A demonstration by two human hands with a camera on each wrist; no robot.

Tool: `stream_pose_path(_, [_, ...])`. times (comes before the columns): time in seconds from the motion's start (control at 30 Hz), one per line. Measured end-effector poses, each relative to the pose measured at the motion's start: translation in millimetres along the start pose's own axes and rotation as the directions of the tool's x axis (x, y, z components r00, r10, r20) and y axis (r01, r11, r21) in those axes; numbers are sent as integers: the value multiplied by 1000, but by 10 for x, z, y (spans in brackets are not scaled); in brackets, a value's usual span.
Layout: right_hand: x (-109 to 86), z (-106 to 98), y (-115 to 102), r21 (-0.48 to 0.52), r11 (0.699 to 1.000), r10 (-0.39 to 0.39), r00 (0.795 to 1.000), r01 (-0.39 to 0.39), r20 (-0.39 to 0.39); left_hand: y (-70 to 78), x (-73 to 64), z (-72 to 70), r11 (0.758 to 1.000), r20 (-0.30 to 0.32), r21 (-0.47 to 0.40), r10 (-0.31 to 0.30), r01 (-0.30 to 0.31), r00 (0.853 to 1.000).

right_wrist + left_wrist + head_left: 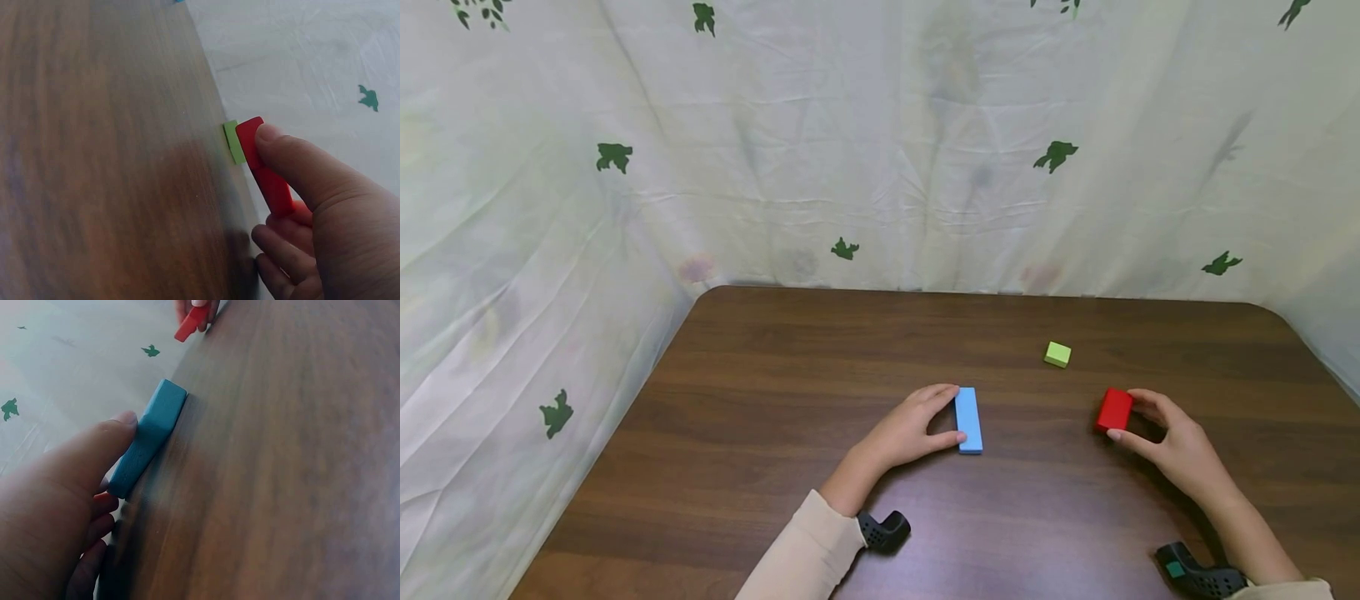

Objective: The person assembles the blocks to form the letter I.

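Observation:
A long, flat blue block (968, 421) lies on the table near the middle. My left hand (917, 429) holds it from the left, thumb by the near end and fingers at the far corner. In the left wrist view, the thumb presses against the side of the blue block (150, 434). Farther right, my right hand (1176, 442) grips a red rectangular block (1114, 409) between thumb and fingers. The right wrist view has the red block (267, 169) tilted, with the thumb on its upper end and the other fingers curled below.
A small light-green block (1057, 354) sits on the brown wooden table (820, 333), beyond and left of the red block. A pale curtain (880, 150) with green bird-shaped prints hangs behind the table's far edge. Black wrist devices (884, 532) are on both arms.

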State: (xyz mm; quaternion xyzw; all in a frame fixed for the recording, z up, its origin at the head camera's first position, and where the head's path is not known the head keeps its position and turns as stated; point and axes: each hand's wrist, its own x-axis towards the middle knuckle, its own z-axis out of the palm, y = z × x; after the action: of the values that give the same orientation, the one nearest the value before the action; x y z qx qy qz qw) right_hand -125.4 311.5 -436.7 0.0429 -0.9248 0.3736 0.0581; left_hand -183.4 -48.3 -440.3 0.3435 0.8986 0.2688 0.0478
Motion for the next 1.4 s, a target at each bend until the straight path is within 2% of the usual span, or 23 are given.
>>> stream_pose_path(0.33, [-5, -16, -48, -15, 1000, -12, 999, 12, -37, 8, 5, -9, 1000, 2, -16, -8, 8, 1000])
stream_pose_path(0.63, [-5, 7, -144, -63, 994, -91, 991, 85, -99, -4, 4, 1, 1000, -15, -8, 11, -11, 1000])
stream_pose_path(0.87, [-8, 20, -237, -82, 990, -125, 985, 115, -122, -6, 1, 0, 1000, -12, -16, 6, -6, 1000])
stream_pose_path(1.23, [-30, 41, -471, -45, 991, -133, 984, 129, -116, -13, -18, 0, 1000, -8, -23, 2, -3, 1000])
stream_pose_path(1.4, [-28, 81, -573, -14, 983, -185, 974, 185, -133, -16, -13, 0, 1000, -8, -26, 3, -4, 1000])
